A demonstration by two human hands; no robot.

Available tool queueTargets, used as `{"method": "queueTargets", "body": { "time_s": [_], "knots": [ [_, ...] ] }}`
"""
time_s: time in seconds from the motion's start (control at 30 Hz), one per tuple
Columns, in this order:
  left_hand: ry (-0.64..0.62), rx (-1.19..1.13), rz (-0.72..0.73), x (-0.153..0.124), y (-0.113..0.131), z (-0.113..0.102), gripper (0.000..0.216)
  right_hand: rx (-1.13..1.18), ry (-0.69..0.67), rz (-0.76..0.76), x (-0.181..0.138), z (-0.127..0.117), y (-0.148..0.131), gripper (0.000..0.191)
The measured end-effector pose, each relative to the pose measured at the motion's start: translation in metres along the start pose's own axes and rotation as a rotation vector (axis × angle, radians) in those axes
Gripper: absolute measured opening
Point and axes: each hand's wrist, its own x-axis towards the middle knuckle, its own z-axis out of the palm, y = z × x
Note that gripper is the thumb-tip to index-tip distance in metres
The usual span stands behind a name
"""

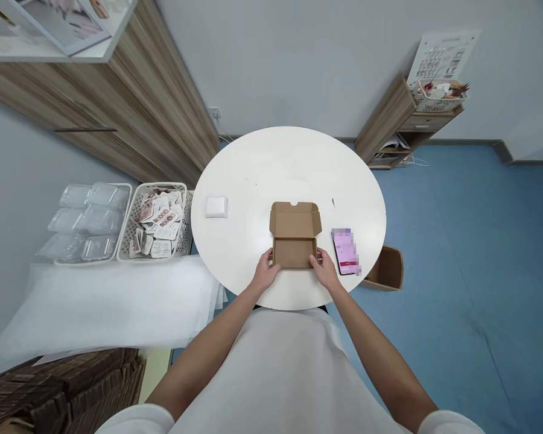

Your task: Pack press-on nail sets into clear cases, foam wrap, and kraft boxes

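A small brown cardboard box (295, 241) lies on the round white table (262, 169) with its lid flapped open away from me. My left hand (265, 272) grips the box's near left corner, fingers curled against its side. At the near right corner my right hand (326, 270) holds the box the same way. The inside of the box looks empty.
A phone (346, 251) with a lit pink screen lies right of the box. A white square pad (216, 207) sits at the table's left. White baskets (156, 222) with cards and clear trays (85, 220) stand to the left. A brown box (386, 269) is on the blue floor.
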Motion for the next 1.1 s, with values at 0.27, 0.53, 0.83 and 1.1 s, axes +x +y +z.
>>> {"method": "queueTargets", "body": {
  "time_s": [0.27, 0.53, 0.83, 1.1],
  "knots": [
    [-0.008, -0.012, 0.012, -0.003, -0.013, -0.001, 0.061, 0.058, 0.036, 0.043, -0.007, -0.001, 0.007, 0.062],
    [0.035, 0.167, 0.027, -0.016, -0.006, -0.005, 0.065, -0.012, 0.105, -0.116, -0.025, -0.007, 0.003, 0.069],
    [0.367, 0.319, -0.019, -0.025, -0.002, -0.062, 0.053, 0.029, -0.030, -0.616, -0.014, 0.004, -0.065, 0.039],
    [0.568, 0.300, -0.066, 0.026, 0.001, -0.172, 0.044, 0.252, -0.447, -0.178, 0.031, 0.116, -0.151, 0.043]
  ]
}}
